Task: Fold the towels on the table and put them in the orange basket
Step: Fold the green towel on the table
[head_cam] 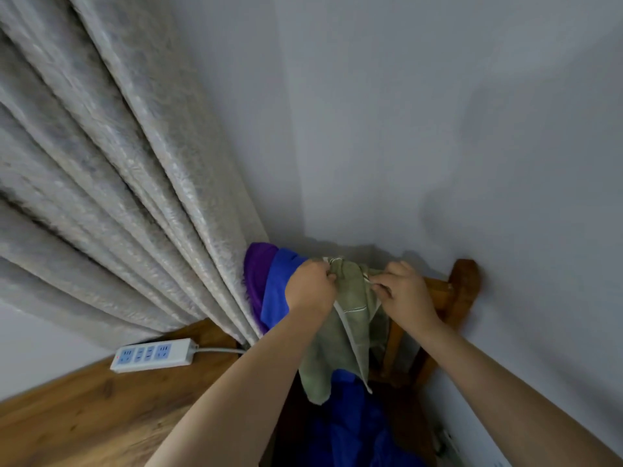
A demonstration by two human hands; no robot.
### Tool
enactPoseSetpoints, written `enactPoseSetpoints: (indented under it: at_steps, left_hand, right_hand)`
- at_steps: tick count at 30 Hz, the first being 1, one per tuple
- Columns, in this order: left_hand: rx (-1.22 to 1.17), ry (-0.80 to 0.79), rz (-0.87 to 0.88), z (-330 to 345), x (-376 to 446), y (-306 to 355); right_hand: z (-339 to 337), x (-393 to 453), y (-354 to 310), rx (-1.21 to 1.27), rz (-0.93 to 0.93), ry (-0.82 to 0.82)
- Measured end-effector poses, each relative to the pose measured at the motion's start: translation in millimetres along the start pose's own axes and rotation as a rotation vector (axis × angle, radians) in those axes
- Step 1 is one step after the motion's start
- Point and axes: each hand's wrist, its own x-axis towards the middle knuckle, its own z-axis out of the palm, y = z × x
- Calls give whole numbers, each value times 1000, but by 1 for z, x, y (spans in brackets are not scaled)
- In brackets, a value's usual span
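Pale grey walls met in a corner ahead of me, and a heavy, silvery-beige patterned curtain hung in deep folds down the left side. Below it lay a brown wooden floor, where a white power strip with blue sockets rested near the curtain's hem, its white cable running off behind the folds.

Against the right-hand wall stood a brown wooden chair, its back rail level with my hands. I held an olive-green towel with a pale stripe along its edge up in front of that rail. My left hand was curled round one part of its top edge and my right hand pinched the top edge just beside it, so both hands were clamped on the towel and close together, with a short bunched stretch of cloth between them. The rest of the towel hung down loosely.

Behind my left hand, a bright blue towel and a purple towel were draped side by side next to the curtain. More blue cloth lay below the hanging towel, in shadow.
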Motion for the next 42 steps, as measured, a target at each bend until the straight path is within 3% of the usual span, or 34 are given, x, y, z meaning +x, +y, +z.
enactPoseSetpoints:
  at_steps: [6,10,17,25,29,42]
  left_hand:
    - [-304,14,-1,-27,-14,-12]
    - [-474,85,62,-62,-43,-15]
    - [-611,281,71,-151,-147,-65]
    - [-489,509,-18,-239,-303,-154]
    - [-400,559,-145,-260,-368,-227]
    - [-119,499,-648,-244,-474,-428]
  right_hand:
    - [-15,-6,-7,202,279,67]
    - [-39,-13,-36,189,224,188]
    - [-86,-44,-159,227,1,362]
    - [-91,-114,-329,284,-156,243]
    - [-56,-146,-384,339,-126,72]
    - [99,-204,-447,222,-158,-415]
